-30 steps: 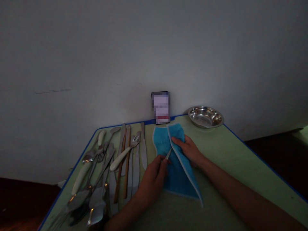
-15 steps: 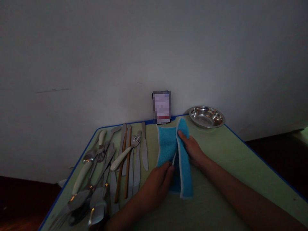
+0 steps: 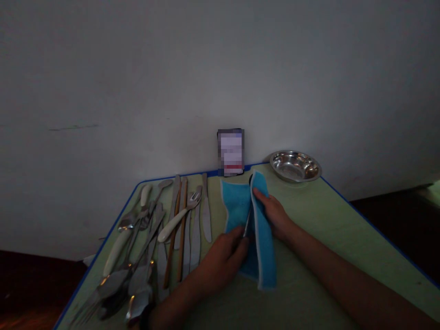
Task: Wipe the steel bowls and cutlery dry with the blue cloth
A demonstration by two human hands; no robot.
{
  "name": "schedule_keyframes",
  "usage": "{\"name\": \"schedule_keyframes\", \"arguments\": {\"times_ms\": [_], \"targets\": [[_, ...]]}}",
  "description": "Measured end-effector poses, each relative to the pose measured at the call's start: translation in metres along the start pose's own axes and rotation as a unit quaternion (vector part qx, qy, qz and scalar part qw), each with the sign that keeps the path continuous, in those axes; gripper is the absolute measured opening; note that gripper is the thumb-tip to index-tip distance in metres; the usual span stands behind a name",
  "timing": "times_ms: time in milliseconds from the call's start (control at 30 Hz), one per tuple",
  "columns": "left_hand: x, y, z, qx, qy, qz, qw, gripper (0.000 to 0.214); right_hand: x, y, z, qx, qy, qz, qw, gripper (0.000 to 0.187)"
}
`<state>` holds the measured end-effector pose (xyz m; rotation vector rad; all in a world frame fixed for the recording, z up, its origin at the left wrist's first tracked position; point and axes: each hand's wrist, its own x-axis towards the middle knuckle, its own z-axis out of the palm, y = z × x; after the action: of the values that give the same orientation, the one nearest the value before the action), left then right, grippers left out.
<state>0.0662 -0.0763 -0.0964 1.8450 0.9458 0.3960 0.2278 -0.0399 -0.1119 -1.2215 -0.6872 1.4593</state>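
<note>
A blue cloth with white edging hangs folded over a thin metal utensil, which looks like a spoon. Its rounded dark end peeks out at the top of the fold, and the cloth hides most of the rest. My left hand is closed on the lower part of the handle. Higher up, my right hand pinches the cloth around the upper part, thumb on the cloth's outer face. Left of my hands lie several table knives, a white-handled fork and wooden chopsticks.
More spoons and forks are heaped at the table's left side, among them a shiny spoon. A steel bowl stands at the back right. A phone leans on the wall behind the green table with blue edging.
The cloth has shifted slightly down and its left part has moved a little left. The utensil's dark rounded end now shows above the fold. Both hands keep their hold.
</note>
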Motion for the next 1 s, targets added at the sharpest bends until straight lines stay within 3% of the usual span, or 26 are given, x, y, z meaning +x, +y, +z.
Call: {"name": "schedule_keyframes", "arguments": {"times_ms": [200, 667, 1000], "targets": [[-0.002, -0.001, 0.001, -0.014, -0.015, 0.000, 1.000, 0.030, 0.001, -0.002, -0.001, 0.027, 0.021, -0.003, 0.999, 0.039], [0.001, -0.006, 0.007, -0.089, 0.072, -0.036, 0.993, 0.031, 0.002, 0.002, -0.008, -0.029, -0.114, 0.003, 0.993, 0.030], [0.002, -0.006, 0.003, -0.200, 0.066, -0.055, 0.976, 0.028, 0.002, 0.002, -0.010, -0.044, -0.178, -0.002, 0.983, 0.025]]}}
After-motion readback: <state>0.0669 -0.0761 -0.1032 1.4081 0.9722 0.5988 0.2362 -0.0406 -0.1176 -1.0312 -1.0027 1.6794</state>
